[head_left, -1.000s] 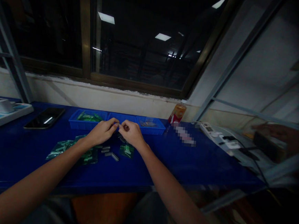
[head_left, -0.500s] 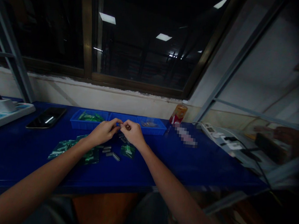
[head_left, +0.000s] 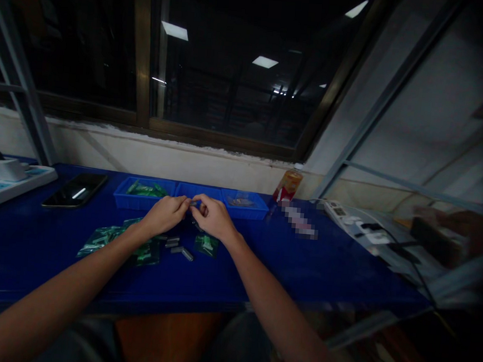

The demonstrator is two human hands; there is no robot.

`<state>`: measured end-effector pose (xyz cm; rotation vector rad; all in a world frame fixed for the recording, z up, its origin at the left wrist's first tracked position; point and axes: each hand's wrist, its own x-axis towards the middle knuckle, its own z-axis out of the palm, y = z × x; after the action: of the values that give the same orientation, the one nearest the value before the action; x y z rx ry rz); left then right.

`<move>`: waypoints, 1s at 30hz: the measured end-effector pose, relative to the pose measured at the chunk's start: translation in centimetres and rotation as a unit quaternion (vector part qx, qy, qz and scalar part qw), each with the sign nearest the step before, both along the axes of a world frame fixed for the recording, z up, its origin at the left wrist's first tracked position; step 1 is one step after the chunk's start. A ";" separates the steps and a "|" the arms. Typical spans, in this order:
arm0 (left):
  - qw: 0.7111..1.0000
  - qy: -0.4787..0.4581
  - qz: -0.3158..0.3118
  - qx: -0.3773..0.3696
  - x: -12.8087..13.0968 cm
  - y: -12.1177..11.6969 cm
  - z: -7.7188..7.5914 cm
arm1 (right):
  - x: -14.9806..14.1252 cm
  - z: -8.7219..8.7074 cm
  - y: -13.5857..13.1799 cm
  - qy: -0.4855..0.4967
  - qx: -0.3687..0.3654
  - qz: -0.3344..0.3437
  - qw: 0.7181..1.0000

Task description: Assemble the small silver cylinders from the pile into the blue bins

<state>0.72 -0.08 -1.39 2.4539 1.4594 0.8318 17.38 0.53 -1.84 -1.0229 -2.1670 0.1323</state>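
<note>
My left hand [head_left: 167, 213] and my right hand [head_left: 213, 217] meet above the blue table [head_left: 255, 266], in front of the blue trays. Both are closed, fingertips pinched round a small grey piece [head_left: 193, 203]; it is mostly covered and too small to name. Below them lie several short metal cylinders [head_left: 187, 254]. Green plastic bags with pale pieces inside [head_left: 101, 238] sit partly behind my left forearm. A smaller green bag [head_left: 206, 245] rests just under my right hand.
Along the back stand a blue tray with green packets [head_left: 139, 202], a middle tray [head_left: 198, 190] and a tray with clear bags [head_left: 252, 212]. A bottle [head_left: 288, 186], phone [head_left: 75, 190] and power strip [head_left: 36, 177] lie around. Another person's hand [head_left: 468, 222] holds a dark object at right.
The fingers of my right hand have shifted and parted a little, so the grey piece between my hands shows more. The other person's hand at right has moved slightly.
</note>
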 end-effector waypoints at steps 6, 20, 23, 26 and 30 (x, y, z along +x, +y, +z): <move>1.000 -0.014 0.000 -0.016 0.0 -0.2 0.2 | 0.0 0.3 -0.3 -0.048 0.031 0.011 0.998; 0.998 -0.057 -0.030 0.026 -0.1 -0.3 0.4 | -0.2 0.2 0.0 0.033 0.025 0.011 0.999; 0.998 -0.060 -0.026 0.015 -0.1 -0.3 0.4 | -0.4 -0.1 0.2 0.050 0.015 0.004 0.999; 0.997 -0.064 -0.031 0.014 0.0 -0.2 0.3 | -0.5 -0.3 0.4 0.060 0.001 0.000 0.998; 0.997 -0.061 -0.035 0.018 -0.1 -0.2 0.2 | -0.5 -0.4 0.4 0.065 -0.013 -0.003 0.998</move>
<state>0.65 -0.30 -1.20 2.4173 1.3211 0.9831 16.85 0.94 -2.20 -1.0063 -2.0499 0.2178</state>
